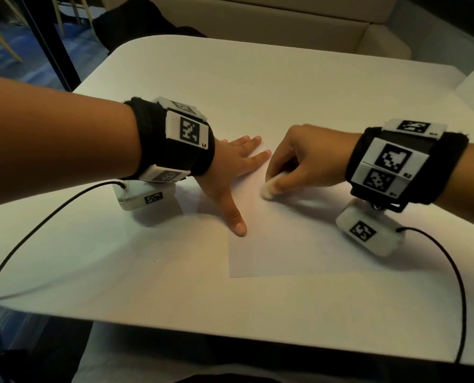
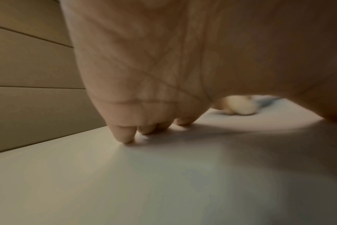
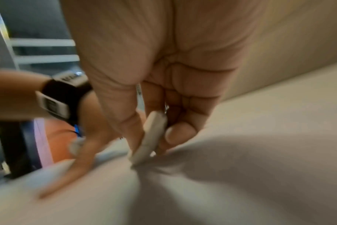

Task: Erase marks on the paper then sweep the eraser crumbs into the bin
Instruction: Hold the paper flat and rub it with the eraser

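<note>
At mid-worktop [image 1: 285,87], your left hand [image 1: 227,172] lies flat, fingers spread, pinning the paper [image 1: 285,239] against sliding; your right hand [image 1: 299,161] pinches the eraser [image 1: 269,189], apparently rubbing. No bin visible.

1 paper [image 1: 280,239], 1 eraser [image 1: 269,189] (2 hands)
</note>
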A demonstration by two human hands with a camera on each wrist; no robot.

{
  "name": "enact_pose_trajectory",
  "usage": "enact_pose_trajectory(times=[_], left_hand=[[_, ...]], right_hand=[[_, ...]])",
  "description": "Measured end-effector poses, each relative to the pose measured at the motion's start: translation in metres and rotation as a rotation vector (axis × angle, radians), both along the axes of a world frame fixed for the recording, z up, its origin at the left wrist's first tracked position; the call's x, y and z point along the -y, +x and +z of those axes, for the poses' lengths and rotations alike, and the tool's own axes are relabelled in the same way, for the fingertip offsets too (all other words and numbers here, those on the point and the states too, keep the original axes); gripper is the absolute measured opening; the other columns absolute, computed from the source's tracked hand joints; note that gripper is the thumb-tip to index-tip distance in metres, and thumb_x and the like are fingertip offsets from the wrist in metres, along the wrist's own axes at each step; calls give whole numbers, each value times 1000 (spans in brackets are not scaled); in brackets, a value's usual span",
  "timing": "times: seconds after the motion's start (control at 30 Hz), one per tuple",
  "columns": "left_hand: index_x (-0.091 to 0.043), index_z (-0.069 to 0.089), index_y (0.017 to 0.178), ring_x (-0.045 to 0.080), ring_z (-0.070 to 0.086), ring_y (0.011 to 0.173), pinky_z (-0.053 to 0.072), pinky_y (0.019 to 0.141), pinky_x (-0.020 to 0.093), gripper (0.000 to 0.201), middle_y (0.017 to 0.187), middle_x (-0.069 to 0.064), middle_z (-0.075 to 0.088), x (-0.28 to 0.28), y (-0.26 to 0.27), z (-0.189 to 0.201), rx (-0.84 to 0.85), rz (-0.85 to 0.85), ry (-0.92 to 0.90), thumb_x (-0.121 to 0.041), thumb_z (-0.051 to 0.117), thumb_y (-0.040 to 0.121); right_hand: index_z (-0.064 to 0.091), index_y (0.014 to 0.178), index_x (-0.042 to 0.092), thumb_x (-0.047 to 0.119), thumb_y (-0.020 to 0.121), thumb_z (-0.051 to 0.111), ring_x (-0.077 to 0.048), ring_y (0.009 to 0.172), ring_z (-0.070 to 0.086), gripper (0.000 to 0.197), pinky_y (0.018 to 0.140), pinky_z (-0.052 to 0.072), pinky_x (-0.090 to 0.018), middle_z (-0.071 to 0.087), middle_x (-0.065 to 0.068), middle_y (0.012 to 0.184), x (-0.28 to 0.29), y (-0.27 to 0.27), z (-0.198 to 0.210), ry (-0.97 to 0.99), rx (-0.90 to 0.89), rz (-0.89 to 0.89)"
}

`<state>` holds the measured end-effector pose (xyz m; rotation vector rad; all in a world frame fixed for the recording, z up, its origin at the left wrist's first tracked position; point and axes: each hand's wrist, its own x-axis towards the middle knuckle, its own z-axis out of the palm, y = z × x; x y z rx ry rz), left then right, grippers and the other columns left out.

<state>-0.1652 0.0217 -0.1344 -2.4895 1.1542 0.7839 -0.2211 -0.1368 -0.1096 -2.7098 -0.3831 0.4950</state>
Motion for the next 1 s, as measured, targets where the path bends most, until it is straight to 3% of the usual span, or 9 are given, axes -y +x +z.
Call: enact_pose_trajectory(times=[0.07,0.2,0.37,0.47,0.53,0.67,0.83,0.9,1.0], left_hand=[[-26,-31,149,23,-24,147,-5,122,42,147,156,5,-36,0,0,0,1,-2,-4,-78,69,55],[-27,-32,148,23,-24,147,-5,122,42,148,156,5,-37,-1,0,0,-10,9,-1,-78,70,54],[-26,-32,148,23,-25,147,-4,122,44,145,156,4,-38,0,0,1,8,-5,18,-78,69,57],[-26,-32,148,23,-25,147,-4,122,44,148,156,4,-37,0,0,0,-1,4,11,-78,70,54],[-26,-32,148,23,-25,147,-5,122,43,148,156,4,-37,0,1,1,-9,5,8,-78,70,54],[-26,-33,147,21,-26,147,-4,122,44,151,156,4,-37,-1,1,2,-9,3,16,-81,65,45],[-25,-32,148,22,-25,147,-6,122,41,148,156,4,-37,-1,0,2,-7,5,11,-78,69,52],[-25,-32,148,22,-25,147,-6,122,41,149,156,4,-37,-1,2,2,-4,6,12,-79,68,51],[-25,-32,148,22,-25,147,-5,122,42,148,156,3,-36,0,1,2,-6,1,10,-78,69,53]], right_hand=[[79,79,26,42,74,78,1,56,57,16,57,45,-16,73,8,67,3,0,-1,2,59,-10],[80,83,25,43,73,78,-3,64,65,21,64,50,-18,76,9,74,-6,-14,0,24,-164,93],[79,79,26,42,74,78,2,55,58,17,59,46,-18,74,8,67,7,-1,1,10,30,-29],[79,80,27,42,74,78,3,58,59,17,59,47,-13,74,13,69,-1,-13,0,15,-112,65],[80,82,26,42,73,79,0,63,63,19,63,49,-16,75,11,72,-1,-14,1,11,-168,79],[79,82,26,43,74,77,-1,62,61,19,62,47,-20,74,9,71,10,1,2,-15,58,-42],[79,82,25,44,72,78,-10,70,69,21,70,54,-26,76,9,74,0,-12,1,1,-145,70],[80,83,25,44,72,78,-12,74,70,22,73,55,-29,76,8,75,6,-4,3,-15,-86,13],[79,81,25,42,75,77,-4,64,64,19,67,53,-27,75,9,73,15,3,3,-13,39,-59]])
